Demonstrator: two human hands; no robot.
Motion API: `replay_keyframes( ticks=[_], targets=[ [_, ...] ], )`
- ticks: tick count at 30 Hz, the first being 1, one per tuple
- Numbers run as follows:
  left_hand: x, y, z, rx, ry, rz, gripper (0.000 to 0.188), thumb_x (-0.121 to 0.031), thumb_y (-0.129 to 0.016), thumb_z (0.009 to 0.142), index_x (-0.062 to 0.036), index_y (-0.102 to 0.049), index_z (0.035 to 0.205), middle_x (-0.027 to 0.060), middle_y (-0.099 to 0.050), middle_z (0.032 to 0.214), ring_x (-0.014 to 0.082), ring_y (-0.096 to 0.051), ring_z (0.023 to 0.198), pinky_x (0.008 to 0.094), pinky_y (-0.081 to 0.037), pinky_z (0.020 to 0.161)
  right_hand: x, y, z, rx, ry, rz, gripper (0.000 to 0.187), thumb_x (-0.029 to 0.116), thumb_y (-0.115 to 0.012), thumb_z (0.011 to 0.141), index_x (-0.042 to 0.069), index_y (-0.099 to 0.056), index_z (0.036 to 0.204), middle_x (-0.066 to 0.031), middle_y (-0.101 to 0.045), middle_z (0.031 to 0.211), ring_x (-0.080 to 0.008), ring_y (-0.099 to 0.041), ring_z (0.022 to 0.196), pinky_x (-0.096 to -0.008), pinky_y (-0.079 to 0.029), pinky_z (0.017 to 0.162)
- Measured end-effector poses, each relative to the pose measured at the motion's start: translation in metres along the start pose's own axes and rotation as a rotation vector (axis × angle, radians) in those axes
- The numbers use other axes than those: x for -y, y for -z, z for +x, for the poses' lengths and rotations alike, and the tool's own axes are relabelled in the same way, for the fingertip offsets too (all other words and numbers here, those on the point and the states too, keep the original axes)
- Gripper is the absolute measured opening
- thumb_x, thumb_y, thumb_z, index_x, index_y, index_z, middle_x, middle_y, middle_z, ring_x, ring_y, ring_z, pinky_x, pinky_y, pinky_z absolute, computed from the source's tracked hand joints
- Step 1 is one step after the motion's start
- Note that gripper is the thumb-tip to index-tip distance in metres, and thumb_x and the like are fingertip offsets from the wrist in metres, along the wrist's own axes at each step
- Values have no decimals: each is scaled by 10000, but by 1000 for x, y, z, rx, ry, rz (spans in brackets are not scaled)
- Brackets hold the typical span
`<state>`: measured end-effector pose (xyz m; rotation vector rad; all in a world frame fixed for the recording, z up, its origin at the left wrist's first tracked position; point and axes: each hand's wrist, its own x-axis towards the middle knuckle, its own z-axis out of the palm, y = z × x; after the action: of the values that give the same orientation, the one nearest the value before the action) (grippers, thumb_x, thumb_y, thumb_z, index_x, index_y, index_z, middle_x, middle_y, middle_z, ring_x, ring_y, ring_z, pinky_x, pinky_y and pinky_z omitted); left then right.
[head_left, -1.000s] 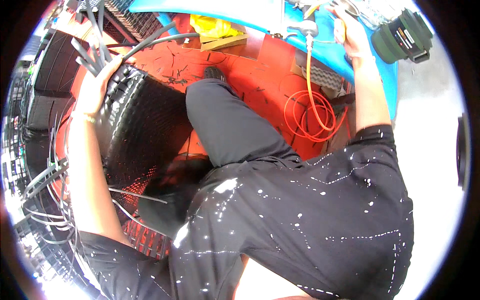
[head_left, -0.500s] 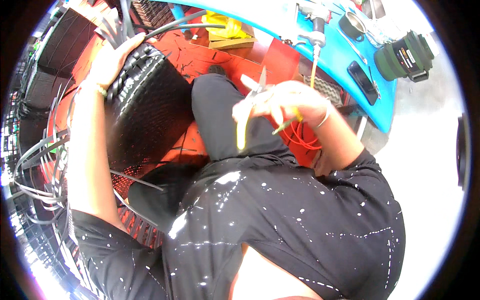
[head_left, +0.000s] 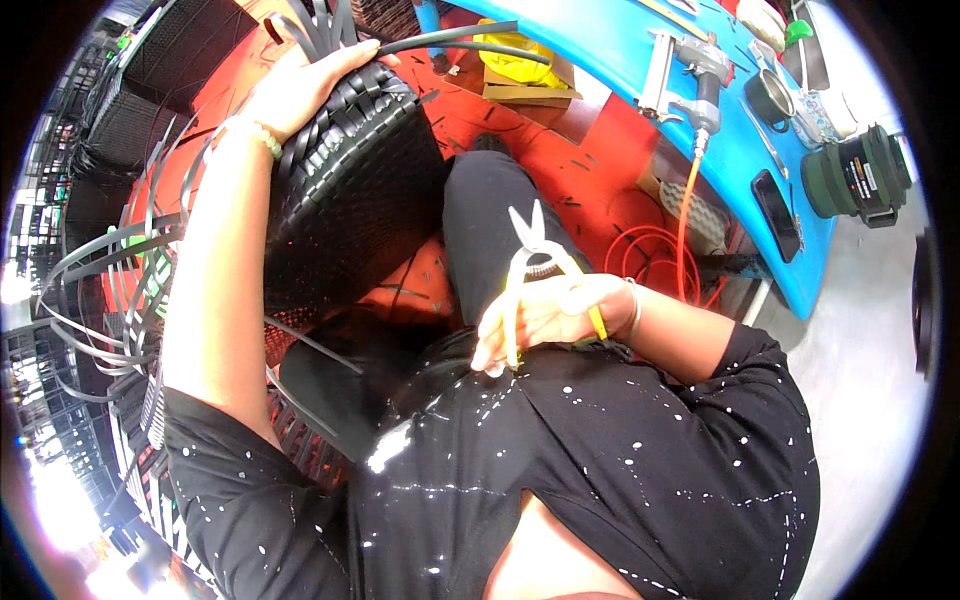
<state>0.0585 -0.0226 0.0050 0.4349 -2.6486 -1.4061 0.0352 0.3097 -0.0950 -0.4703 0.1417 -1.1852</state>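
Note:
My left hand (head_left: 300,90) grips the upper edge of a black woven basket (head_left: 350,190), which lies tilted in front of my left side. Loose dark grey strips (head_left: 318,28) stick up and out around its fingers. In front of my belly, my right hand (head_left: 555,308) holds yellow-handled snips (head_left: 527,235). Their blades are spread and point away from me, clear of the basket. Part of the right handle is hidden behind the fingers.
A blue table (head_left: 805,285) at the right carries an air stapler (head_left: 690,85) with an orange hose, a metal cup (head_left: 768,97), a phone (head_left: 776,215) and a dark green cylinder (head_left: 857,177). Long grey strips (head_left: 100,265) hang at the left. Scraps litter the red floor (head_left: 560,165).
My right hand has drawn the snips back toward my body and turned them so the blades point away. The left hand stays on the basket. The whole view has shifted.

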Motion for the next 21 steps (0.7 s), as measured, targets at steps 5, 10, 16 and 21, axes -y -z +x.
replay_keyframes(
  ticks=[5, 10, 16, 21],
  targets=[
    [-2, 1, -4, 13, 24, -91, 368, -410, -580, 938, -91, -757, 993, 8, -716, 881, 89, -643, 793, 251, -500, 798, -10, -4, 1, -9, 90, -9, 578, 351, -596, 907, -65, -474, 1290, -215, -592, 1205, -331, -542, 1221, -435, -355, 1090],
    [10, 2, 2, 15, -10, -105, 376, -410, -585, 932, -81, -755, 999, 9, -720, 889, 83, -643, 774, 246, -502, 789, -5, -26, 8, -148, 27, -96, 499, 288, -549, 956, -49, -470, 1315, -161, -609, 1144, -280, -569, 1166, -409, -367, 1068],
    [9, 5, 8, 6, 16, 39, 434, -461, -615, 898, -87, -695, 1102, 35, -710, 1026, 123, -632, 890, 272, -461, 890, 29, -39, 10, -303, -20, -472, 341, 251, -613, 938, 1, -572, 1166, -61, -618, 973, -175, -619, 971, -327, -450, 918],
    [15, 9, 9, -25, 29, 117, 451, -470, -627, 886, -75, -675, 1099, 42, -680, 1000, 134, -617, 897, 295, -454, 893, 107, -46, 25, -785, 206, -2063, 308, 380, -747, 814, 112, -674, 947, -50, -645, 796, -196, -646, 708, -333, -503, 643]
  ],
)
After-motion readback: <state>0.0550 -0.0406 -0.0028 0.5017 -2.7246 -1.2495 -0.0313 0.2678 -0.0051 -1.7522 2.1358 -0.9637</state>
